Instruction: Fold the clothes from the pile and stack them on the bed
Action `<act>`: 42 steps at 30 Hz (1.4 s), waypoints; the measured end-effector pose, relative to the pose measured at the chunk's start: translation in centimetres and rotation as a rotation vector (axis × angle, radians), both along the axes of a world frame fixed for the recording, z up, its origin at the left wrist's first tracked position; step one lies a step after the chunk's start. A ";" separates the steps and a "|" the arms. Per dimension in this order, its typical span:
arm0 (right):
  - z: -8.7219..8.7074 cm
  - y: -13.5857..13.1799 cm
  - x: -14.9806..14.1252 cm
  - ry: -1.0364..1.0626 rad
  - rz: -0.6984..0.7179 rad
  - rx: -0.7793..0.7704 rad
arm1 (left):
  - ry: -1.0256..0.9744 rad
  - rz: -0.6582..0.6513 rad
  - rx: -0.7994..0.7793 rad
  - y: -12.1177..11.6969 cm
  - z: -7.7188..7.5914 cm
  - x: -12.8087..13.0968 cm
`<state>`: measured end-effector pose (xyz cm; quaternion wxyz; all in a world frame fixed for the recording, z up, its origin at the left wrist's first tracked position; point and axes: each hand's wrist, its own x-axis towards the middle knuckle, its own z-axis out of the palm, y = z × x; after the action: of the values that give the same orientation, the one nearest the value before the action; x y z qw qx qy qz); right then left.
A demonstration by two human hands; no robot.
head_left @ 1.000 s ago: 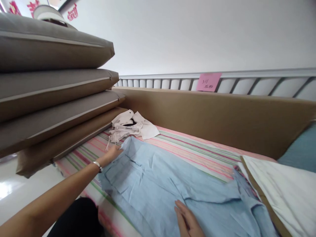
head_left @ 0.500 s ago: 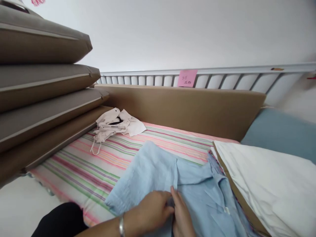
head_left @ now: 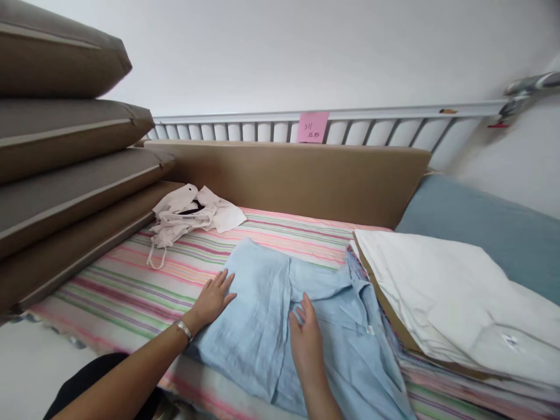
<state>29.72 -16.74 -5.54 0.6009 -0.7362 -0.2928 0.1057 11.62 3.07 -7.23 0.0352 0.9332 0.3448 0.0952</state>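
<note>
A light blue shirt [head_left: 254, 309] lies partly folded on a striped cloth [head_left: 122, 286]. My left hand [head_left: 214, 298], with a silver bangle at the wrist, rests at the shirt's left edge, fingers spread. Over the middle of the shirt, just right of a long vertical fold, is my right hand [head_left: 306, 335]. Its fingers are apart and loosely curved, with nothing visible in them. A small white tag shows on the shirt's right part.
A stack of folded white cloth [head_left: 437, 286] on brown board lies to the right. A crumpled white garment [head_left: 188, 213] with a string lies at the back left. Brown cushions [head_left: 79, 169] are piled at the left. A brown panel [head_left: 280, 181] stands before a white radiator [head_left: 245, 129].
My hands were together at the shirt's middle fold. Now the left has moved to the shirt's left edge and opened, and the right has come off the fold. The view has shifted right.
</note>
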 end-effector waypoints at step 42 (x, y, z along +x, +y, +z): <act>3.9 -13.4 7.1 -0.225 -0.441 -0.434 | -0.100 -0.228 0.164 -7.4 -1.1 2.7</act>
<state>36.78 -30.18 -1.66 0.4025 -0.8997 -0.1618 -0.0490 14.36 -4.36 -8.38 -0.0132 0.9601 0.2254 0.1648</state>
